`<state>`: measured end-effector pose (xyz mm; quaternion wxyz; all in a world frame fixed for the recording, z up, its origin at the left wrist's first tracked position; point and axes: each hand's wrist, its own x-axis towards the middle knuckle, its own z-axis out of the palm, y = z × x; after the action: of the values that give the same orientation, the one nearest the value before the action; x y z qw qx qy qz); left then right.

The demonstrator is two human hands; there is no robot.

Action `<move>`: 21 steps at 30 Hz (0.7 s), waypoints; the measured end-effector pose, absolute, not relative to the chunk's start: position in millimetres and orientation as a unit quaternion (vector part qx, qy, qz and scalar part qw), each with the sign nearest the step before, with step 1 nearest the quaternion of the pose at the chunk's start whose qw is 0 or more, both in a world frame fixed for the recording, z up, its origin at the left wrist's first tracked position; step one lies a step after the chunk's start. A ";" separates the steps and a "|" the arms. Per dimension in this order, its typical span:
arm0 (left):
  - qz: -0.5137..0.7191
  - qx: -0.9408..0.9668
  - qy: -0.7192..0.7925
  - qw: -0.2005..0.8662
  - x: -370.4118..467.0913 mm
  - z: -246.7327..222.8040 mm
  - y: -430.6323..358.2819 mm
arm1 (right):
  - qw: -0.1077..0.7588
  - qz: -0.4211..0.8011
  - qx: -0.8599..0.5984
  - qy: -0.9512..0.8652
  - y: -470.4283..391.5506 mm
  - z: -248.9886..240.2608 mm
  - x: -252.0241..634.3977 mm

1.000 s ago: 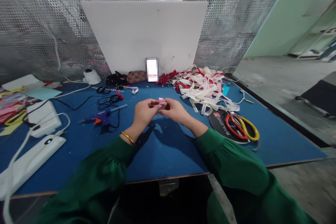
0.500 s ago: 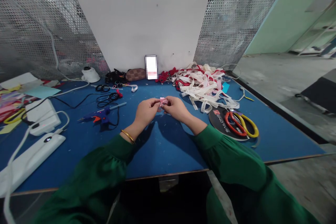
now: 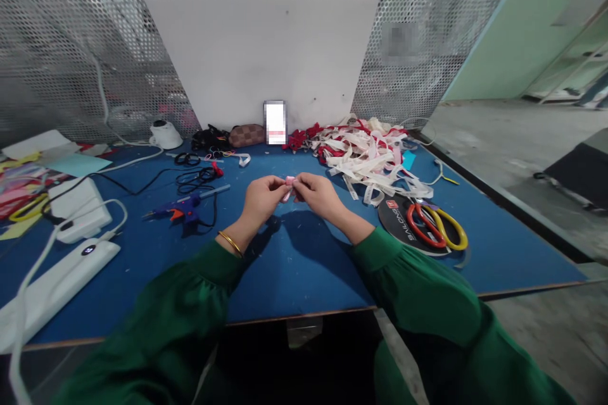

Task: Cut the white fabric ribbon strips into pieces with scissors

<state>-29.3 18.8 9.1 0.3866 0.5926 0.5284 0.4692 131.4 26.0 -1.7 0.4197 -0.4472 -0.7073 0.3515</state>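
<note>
A small pink ribbon piece (image 3: pixel 289 182) is pinched between the fingertips of both hands, above the middle of the blue table (image 3: pixel 304 266). My left hand (image 3: pixel 263 198) grips its left side, and a gold bangle circles that wrist. On the other side, my right hand (image 3: pixel 317 193) has thumb and fingers closed on the ribbon. The fingertips partly cover the piece, so its full shape is hidden. Beyond my right hand lies a tangled pile of white, pink and red ribbons (image 3: pixel 365 152).
A blue glue gun (image 3: pixel 183 209) and black cable lie left of my hands. Scissors with red and yellow handles (image 3: pixel 446 228) rest on a black round mat (image 3: pixel 394 218) at the right. A phone (image 3: pixel 275 121) stands against the white board (image 3: pixel 266 57). White power strips (image 3: pixel 61 285) sit far left.
The pink ribbon piece has turned between my fingertips, and a strand now points down to the left. Both hands have shifted only slightly.
</note>
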 end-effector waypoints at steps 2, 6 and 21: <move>0.460 0.580 0.525 0.420 -27.3 13.8 15.5 | 0.437 0.334 -0.449 -0.704 26.6 -1.9 132.7; 0.458 0.564 0.521 0.447 -24.6 19.3 12.4 | 0.459 0.367 -0.440 -0.679 28.1 -2.9 133.3; 0.534 0.516 0.548 0.384 -25.7 8.3 15.0 | 0.365 0.132 -0.485 -0.784 -0.4 1.4 116.1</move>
<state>-25.7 15.0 8.3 0.3836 0.5165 0.5482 0.5343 116.1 -0.4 1.4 0.3653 -0.4848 -0.7837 0.1315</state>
